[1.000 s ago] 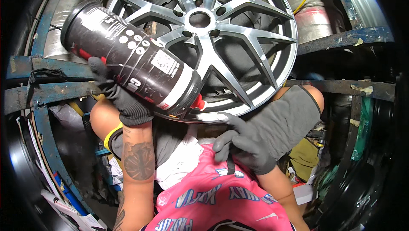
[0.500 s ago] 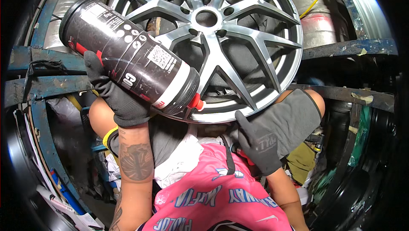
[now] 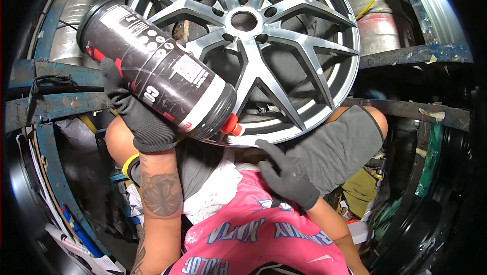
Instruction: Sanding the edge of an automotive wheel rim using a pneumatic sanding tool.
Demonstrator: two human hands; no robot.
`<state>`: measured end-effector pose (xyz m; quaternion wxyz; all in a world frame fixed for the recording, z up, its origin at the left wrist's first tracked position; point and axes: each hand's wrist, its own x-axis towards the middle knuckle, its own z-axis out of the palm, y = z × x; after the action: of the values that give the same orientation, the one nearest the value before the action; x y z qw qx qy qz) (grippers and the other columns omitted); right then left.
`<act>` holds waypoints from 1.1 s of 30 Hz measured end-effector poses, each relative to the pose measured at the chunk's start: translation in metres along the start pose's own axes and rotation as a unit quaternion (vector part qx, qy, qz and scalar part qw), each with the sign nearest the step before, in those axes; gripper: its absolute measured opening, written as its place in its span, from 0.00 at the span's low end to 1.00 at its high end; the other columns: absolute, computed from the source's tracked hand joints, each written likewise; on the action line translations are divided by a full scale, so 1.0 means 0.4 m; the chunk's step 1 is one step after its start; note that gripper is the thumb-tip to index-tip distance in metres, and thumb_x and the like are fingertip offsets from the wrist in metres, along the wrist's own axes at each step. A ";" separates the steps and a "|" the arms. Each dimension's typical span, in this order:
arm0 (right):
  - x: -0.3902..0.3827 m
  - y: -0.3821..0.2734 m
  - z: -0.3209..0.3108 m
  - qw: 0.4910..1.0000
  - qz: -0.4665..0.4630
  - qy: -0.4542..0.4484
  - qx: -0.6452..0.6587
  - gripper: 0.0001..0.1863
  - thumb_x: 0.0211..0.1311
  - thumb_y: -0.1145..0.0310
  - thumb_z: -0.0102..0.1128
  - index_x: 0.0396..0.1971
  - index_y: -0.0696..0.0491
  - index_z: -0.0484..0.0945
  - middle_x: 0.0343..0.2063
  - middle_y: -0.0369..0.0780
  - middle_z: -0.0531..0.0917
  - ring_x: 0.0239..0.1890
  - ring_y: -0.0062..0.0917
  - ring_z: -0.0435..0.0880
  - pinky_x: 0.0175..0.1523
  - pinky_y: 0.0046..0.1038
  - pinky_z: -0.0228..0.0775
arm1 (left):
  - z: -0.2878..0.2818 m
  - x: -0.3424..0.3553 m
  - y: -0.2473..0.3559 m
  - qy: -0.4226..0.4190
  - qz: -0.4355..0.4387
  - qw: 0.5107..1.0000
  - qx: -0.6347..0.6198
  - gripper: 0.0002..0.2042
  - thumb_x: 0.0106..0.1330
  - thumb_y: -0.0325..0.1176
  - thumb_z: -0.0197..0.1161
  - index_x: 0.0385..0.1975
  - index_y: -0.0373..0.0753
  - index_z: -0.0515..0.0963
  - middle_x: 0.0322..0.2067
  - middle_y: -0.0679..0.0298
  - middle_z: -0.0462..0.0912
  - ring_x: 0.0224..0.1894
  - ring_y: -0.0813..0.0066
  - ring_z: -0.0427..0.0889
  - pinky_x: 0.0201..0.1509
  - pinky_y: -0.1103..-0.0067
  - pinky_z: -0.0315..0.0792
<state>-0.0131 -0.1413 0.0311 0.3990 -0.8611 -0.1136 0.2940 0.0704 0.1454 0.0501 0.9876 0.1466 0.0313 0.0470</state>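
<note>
- Your left hand (image 3: 139, 113) grips one black bottle (image 3: 167, 75), tilted over the near left of the wheel (image 3: 249, 67); its contents are hidden.
- Its one red nozzle (image 3: 231, 124) points near and right.
- Your right hand (image 3: 289, 176) is free, loosely half-curled, index finger just beside the near rim.
- One wheel, five holes around its centre opening.
- Two metal cylinders (image 3: 366, 16), far left and far right.

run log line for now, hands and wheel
left hand: holds black bottle | red nozzle: toward right hand | right hand: nothing visibly held, near rim | wheel: spoked face showing
</note>
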 end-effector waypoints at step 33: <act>-0.003 0.028 -0.024 0.986 -0.070 0.130 -0.079 0.30 0.64 0.63 0.61 0.67 0.42 0.71 0.27 0.43 0.83 0.26 0.38 0.83 0.32 0.40 0.73 | -0.014 -0.020 0.046 0.119 0.100 0.981 0.113 0.40 0.64 0.62 0.59 0.67 0.36 0.64 0.60 0.47 0.75 0.59 0.47 0.78 0.66 0.51 0.72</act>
<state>-0.0088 -0.1553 0.0280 0.3610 -0.9105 -0.1439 0.1411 0.0605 0.1638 0.0505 0.9443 0.2525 0.1393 0.1585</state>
